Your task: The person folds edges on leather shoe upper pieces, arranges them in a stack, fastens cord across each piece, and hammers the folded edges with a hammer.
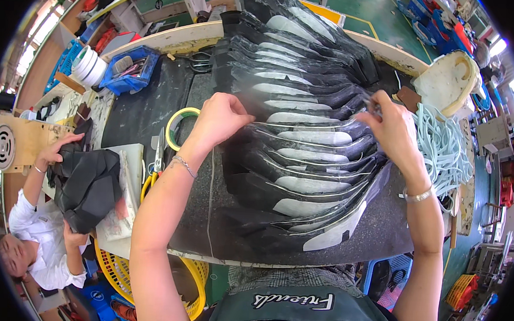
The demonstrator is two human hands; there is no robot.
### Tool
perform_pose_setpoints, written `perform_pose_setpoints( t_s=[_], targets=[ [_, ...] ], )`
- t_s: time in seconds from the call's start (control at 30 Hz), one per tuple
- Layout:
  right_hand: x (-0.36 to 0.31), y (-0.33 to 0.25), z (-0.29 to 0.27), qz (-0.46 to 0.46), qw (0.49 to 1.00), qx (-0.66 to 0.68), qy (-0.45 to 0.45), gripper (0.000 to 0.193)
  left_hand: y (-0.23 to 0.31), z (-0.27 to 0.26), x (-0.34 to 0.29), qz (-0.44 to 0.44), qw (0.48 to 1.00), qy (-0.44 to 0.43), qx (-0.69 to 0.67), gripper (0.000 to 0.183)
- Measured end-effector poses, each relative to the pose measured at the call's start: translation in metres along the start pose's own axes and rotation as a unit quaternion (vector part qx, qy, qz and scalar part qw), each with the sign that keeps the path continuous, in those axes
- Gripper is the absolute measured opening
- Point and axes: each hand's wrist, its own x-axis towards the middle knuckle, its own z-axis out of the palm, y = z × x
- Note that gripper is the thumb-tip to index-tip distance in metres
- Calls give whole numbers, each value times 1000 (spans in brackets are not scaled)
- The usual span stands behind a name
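Fanned black pieces (319, 185)
Left hand (223, 119), nine o'clock, pinches one's edge; right hand (393, 128), three o'clock, curled, grip unclear.

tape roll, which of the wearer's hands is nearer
Left. The left hand is just right of the tape roll; the right hand is farther off, across the black pieces.

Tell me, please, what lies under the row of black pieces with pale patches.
A dark speckled work surface shows beside and in front of the black pieces. Directly beneath them it is covered, so whether anything else lies there cannot be seen.
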Motion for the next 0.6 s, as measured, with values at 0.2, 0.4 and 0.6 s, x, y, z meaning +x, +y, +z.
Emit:
perform_pose_setpoints(
  t_s=[0.2,0.4,0.6],
  targets=[
    [22,-91,43,-267,963,40,-12,22,-9,-11,-22,24,995,-22,-90,14],
    [43,-125,64,-321,942,-66,-72,13,-7,-17,-37,29,999,17,-43,17],
    [46,-125,63,-349,931,-77,-80,9,2,-23,-50,42,997,60,-38,16]
  ],
)
